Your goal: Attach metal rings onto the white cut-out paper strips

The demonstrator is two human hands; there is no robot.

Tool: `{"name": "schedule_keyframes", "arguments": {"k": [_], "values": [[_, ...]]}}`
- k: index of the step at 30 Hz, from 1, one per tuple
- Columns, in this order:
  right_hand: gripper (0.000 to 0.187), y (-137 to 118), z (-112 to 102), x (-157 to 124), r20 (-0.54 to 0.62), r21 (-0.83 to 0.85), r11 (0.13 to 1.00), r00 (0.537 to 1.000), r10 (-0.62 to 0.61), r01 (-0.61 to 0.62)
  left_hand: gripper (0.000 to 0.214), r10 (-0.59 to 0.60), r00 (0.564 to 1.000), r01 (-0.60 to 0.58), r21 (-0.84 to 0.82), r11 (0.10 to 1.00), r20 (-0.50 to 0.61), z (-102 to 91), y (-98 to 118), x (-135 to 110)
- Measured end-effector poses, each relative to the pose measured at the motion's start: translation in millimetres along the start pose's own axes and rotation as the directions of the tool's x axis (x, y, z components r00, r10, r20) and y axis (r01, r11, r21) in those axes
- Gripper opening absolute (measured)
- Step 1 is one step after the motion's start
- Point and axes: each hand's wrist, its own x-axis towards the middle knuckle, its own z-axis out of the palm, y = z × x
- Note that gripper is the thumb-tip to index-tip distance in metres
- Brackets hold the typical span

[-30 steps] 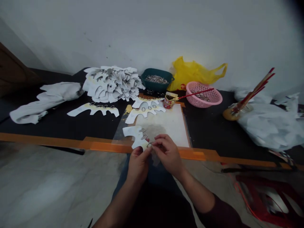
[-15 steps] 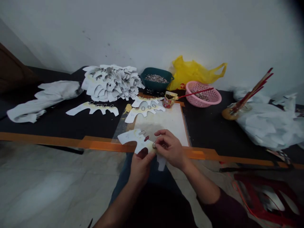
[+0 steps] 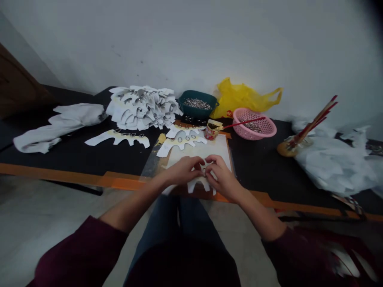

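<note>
My left hand [image 3: 183, 170] and my right hand [image 3: 220, 177] meet over a white cut-out piece [image 3: 200, 184] that lies on the pale work board [image 3: 220, 147] at the table's near edge. Both hands have their fingers curled and pinch the piece where they meet; its lobed lower edge shows below them. A small metal ring seems to sit between my fingertips, mostly hidden. Two similar cut-outs with rings [image 3: 181, 142] lie just beyond on the board.
A heap of white cut-outs [image 3: 143, 107] is at the back left, with one more piece [image 3: 118, 137] in front. Behind the board stand a small glue tin [image 3: 212, 131], a green tub of rings [image 3: 197, 105], a pink basket [image 3: 254, 124], a yellow bag [image 3: 243, 97] and brushes [image 3: 311, 123].
Both hands moved forward from over my lap onto the board, carrying the white cut-out with them. It now lies flat under my fingers. My view tilted down slightly.
</note>
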Motion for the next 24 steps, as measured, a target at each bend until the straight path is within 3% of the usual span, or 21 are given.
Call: {"name": "schedule_keyframes", "arguments": {"k": [3, 6, 9, 12, 17, 24], "values": [[0.012, 8, 5, -5, -0.096, -0.101, 0.993, 0.993, -0.069, 0.059, 0.012, -0.161, 0.973, 0.192, -0.197, 0.961, 0.163, 10.2, -7, 5], [0.013, 13, 15, -8, -0.188, -0.175, 0.979, 0.973, -0.135, 0.102, 0.02, -0.423, 0.89, 0.453, -0.455, 0.767, 0.172, 25.7, -9, -4], [0.014, 15, 21, -9, -0.183, -0.152, 0.979, 0.969, -0.163, 0.136, 0.026, -0.567, 0.807, 0.539, -0.601, 0.59, 0.167, 36.7, -10, -16], [0.014, 16, 22, -11, -0.084, -0.036, 0.99, 0.987, -0.139, 0.136, 0.026, -0.573, 0.811, 0.501, -0.647, 0.575, 0.118, 40.2, -13, -26], [0.018, 17, 16, -12, 0.031, 0.09, 0.99, 0.994, -0.108, 0.105, 0.022, -0.495, 0.866, 0.429, -0.625, 0.652, 0.078, 40.2, -17, -36], [0.014, 9, 5, -8, 0.111, 0.077, 0.977, 0.972, -0.205, 0.197, 0.018, -0.481, 0.858, 0.476, -0.636, 0.608, 0.182, 37.4, -19, -42]]}}
